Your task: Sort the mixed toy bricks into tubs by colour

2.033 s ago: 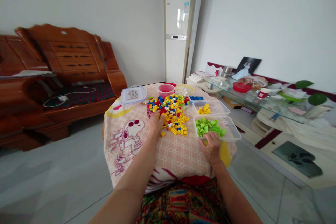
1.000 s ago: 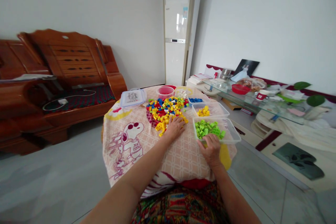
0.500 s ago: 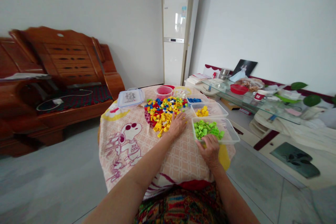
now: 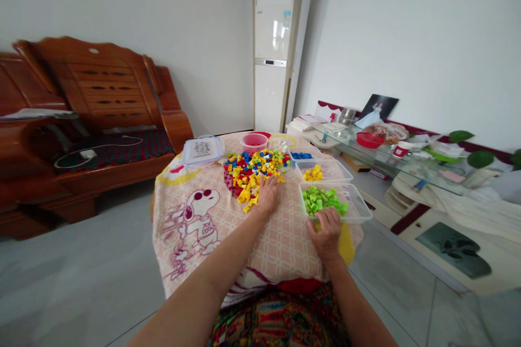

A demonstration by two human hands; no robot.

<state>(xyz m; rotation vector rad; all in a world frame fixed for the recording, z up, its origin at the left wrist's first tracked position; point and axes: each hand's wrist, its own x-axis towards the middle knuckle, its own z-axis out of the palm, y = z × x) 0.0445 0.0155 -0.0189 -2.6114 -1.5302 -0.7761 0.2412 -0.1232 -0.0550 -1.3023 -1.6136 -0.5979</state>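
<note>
Over the near right side of a mixed pile of toy building bricks, my left hand reaches with its fingers stretched apart. Yellow bricks lie under and around its fingertips. My right hand has its fingers curled over the near rim of a clear plastic container. Lime-green bricks fill the left part of that container. Just behind it, a second clear container has yellow bricks in it. Farther back, blue bricks sit in a smaller container.
A patterned cloth covers the table. At the back are a pink-red round tub, white bricks and a lidded box. A glass shelf with clutter stands right; a wooden bench stands left.
My left hand has shifted slightly left across the near side of the pile, with its fingers more spread. My right hand remains at the rim of the green-brick container.
</note>
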